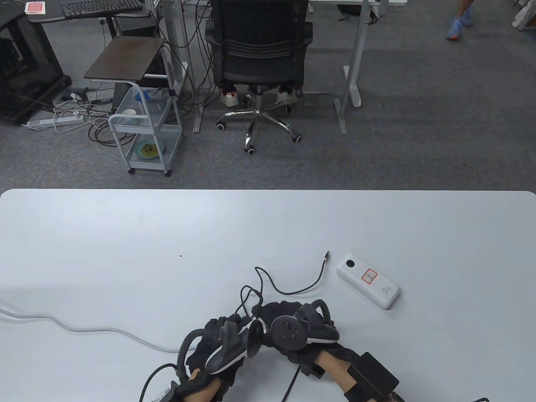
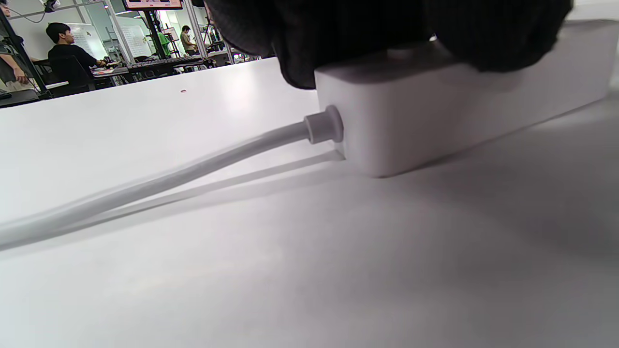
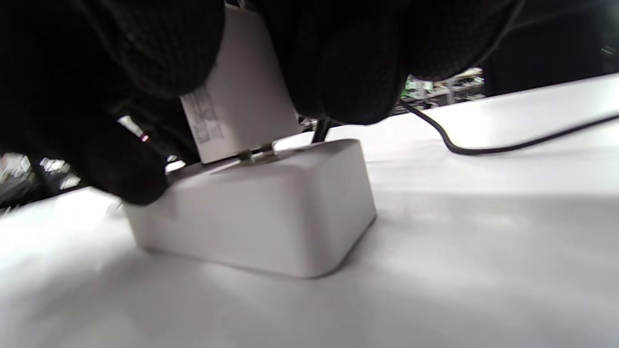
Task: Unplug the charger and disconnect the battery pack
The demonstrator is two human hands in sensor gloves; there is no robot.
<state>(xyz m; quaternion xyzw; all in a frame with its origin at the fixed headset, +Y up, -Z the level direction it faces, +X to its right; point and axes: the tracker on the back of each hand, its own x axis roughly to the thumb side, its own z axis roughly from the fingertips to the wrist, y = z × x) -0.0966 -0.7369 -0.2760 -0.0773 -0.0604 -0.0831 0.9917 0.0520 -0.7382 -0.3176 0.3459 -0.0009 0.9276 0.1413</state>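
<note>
Office table (image 1: 125, 234): right hand (image 1: 293, 326) grips charger (image 3: 242, 101), prongs half out; left hand (image 1: 222, 347) presses power strip (image 2: 435, 111). A crooked pull could bend prongs.

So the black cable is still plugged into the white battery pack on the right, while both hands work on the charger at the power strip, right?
Not quite. In the table view the black cable's free plug lies on the table beside the white battery pack, not in it. The rest holds: the right hand grips the charger on the power strip, and the left hand rests on the strip.
</note>
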